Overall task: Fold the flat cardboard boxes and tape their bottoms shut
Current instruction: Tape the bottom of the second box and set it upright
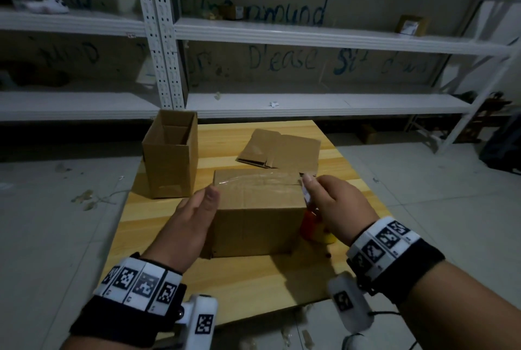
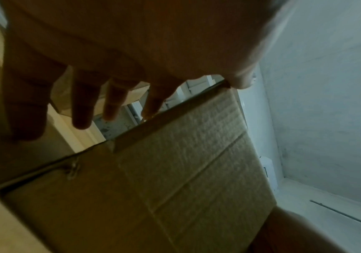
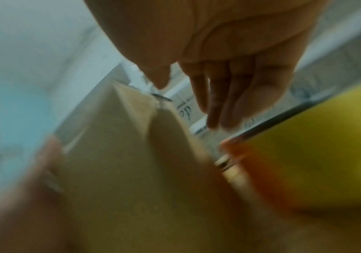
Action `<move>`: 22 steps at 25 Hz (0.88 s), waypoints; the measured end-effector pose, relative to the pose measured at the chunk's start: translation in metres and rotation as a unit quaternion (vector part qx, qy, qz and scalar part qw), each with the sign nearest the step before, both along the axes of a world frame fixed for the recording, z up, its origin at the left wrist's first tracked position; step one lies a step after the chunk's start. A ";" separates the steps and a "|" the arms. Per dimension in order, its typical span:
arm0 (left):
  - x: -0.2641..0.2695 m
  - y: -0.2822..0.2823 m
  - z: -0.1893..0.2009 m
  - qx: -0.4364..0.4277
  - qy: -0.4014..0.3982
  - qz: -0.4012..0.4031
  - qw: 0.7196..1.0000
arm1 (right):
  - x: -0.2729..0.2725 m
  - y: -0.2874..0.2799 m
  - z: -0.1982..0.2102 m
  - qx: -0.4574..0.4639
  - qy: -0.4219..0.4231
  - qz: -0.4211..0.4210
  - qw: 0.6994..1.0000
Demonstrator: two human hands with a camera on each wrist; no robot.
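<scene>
A folded cardboard box (image 1: 259, 217) stands upside down in the middle of the wooden table (image 1: 253, 279), with clear tape (image 1: 253, 180) along its top seam. My left hand (image 1: 194, 214) lies against the box's left side with straight fingers (image 2: 82, 102), its thumb at the top edge. My right hand (image 1: 329, 203) hovers at the box's top right corner with straight fingers (image 3: 214, 102). Its thumb is beside a loose tape end (image 1: 306, 194) that hangs over the corner. A red and yellow tape dispenser (image 1: 315, 228) lies on the table under the right hand.
Another folded box (image 1: 169, 158) stands open side up at the table's back left. A flat cardboard box (image 1: 282, 149) lies at the back right. White metal shelves (image 1: 310, 37) stand behind the table. Grey tiled floor with scraps surrounds it.
</scene>
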State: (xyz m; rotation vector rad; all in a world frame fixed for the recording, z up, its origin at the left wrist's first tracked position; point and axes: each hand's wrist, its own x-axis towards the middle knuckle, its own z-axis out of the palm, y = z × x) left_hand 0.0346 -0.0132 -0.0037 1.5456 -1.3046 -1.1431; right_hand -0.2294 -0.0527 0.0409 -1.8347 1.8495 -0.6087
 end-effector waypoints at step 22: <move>-0.018 0.037 0.009 -0.153 -0.013 0.085 0.984 | 0.039 0.020 -0.049 0.090 -0.606 -0.068 0.788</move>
